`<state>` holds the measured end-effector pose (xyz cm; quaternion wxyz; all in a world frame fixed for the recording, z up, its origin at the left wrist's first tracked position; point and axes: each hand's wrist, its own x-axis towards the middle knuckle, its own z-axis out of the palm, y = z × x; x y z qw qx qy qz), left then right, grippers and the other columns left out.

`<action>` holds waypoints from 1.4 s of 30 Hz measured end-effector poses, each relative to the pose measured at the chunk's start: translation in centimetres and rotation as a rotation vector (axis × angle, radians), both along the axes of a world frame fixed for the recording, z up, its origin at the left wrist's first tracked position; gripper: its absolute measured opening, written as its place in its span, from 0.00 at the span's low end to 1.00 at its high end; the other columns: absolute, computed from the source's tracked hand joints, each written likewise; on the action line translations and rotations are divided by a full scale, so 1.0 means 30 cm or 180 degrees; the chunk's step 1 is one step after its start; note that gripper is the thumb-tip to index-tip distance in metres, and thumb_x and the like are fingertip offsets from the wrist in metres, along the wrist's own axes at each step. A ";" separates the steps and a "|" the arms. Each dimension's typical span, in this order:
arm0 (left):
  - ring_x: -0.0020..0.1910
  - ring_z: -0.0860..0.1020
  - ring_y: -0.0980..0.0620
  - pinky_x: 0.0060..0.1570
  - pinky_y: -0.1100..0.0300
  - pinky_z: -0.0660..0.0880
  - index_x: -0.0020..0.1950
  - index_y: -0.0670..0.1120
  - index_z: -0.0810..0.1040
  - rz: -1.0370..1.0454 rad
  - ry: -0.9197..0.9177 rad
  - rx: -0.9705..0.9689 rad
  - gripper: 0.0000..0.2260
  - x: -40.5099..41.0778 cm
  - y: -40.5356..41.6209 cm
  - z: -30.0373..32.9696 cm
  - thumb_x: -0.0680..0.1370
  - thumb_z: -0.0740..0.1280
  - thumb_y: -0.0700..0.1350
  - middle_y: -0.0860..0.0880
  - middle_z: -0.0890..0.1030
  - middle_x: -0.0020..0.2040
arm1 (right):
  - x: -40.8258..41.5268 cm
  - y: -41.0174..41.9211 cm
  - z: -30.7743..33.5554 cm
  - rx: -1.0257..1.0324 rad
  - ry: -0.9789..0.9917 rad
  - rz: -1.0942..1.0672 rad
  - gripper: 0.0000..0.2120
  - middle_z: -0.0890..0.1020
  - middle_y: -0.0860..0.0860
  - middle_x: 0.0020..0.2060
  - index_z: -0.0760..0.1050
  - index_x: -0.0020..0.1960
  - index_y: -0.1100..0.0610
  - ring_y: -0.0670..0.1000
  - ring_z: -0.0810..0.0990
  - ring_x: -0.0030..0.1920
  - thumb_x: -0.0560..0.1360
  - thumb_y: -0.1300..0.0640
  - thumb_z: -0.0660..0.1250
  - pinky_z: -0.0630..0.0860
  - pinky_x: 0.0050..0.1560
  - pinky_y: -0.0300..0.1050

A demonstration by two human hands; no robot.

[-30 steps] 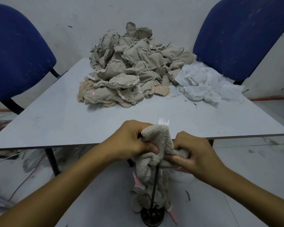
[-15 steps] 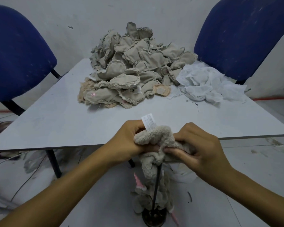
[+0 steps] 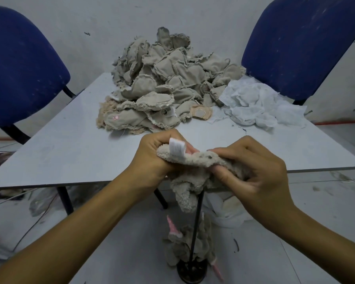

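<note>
Both forearms come in from the bottom corners and meet at the near edge of the worktop (image 3: 70, 152). The left hand (image 3: 158, 158) is a tight fist, wrist bent inward, fingers wrapped round the left end of the fuzzy beige plush skin (image 3: 195, 160). A white label (image 3: 177, 148) stands up from the skin right against those fingers. The right hand (image 3: 252, 171) has its back toward me, fingers curled over the top of the skin, thumb underneath, pinching it. The skin is stretched between the two hands, and its loose part hangs down onto the tip of the black rod (image 3: 197, 220). The rod stands on the floor with more plush bunched at its base. At the worktop's far end I see a heap of beige pieces (image 3: 166, 85), with white fabric (image 3: 254, 105) just beside it.
</note>
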<state>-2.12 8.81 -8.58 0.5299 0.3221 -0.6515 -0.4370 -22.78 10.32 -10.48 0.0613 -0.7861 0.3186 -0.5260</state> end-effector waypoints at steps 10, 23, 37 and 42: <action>0.38 0.78 0.53 0.41 0.53 0.75 0.37 0.54 0.77 -0.0031 -0.1934 0.0073 0.08 0.008 -0.006 -0.046 0.66 0.72 0.42 0.55 0.79 0.36 | -0.007 -0.012 -0.078 0.0436 0.0467 0.0106 0.11 0.74 0.48 0.36 0.82 0.42 0.59 0.43 0.71 0.35 0.73 0.50 0.72 0.66 0.39 0.30; 0.39 0.80 0.54 0.39 0.62 0.77 0.43 0.41 0.80 -0.0225 -0.0278 0.0123 0.08 -0.008 0.001 0.018 0.68 0.76 0.37 0.50 0.81 0.39 | -0.003 0.004 -0.012 0.0455 -0.0158 0.0108 0.06 0.79 0.38 0.41 0.81 0.48 0.49 0.43 0.79 0.42 0.76 0.49 0.69 0.71 0.41 0.32; 0.37 0.77 0.50 0.38 0.58 0.75 0.35 0.52 0.83 -0.0463 -0.0110 0.0149 0.13 -0.006 -0.004 0.015 0.61 0.76 0.33 0.51 0.81 0.37 | 0.005 -0.004 0.009 0.0419 -0.0256 0.0238 0.08 0.83 0.44 0.43 0.83 0.51 0.50 0.45 0.82 0.44 0.72 0.53 0.74 0.75 0.44 0.36; 0.36 0.76 0.55 0.36 0.64 0.74 0.38 0.48 0.80 -0.0269 -0.0385 0.0195 0.12 0.008 -0.001 0.001 0.67 0.74 0.30 0.53 0.80 0.37 | 0.018 0.000 0.011 0.0450 -0.0122 0.0182 0.09 0.83 0.44 0.43 0.83 0.50 0.49 0.44 0.81 0.44 0.71 0.49 0.75 0.74 0.44 0.35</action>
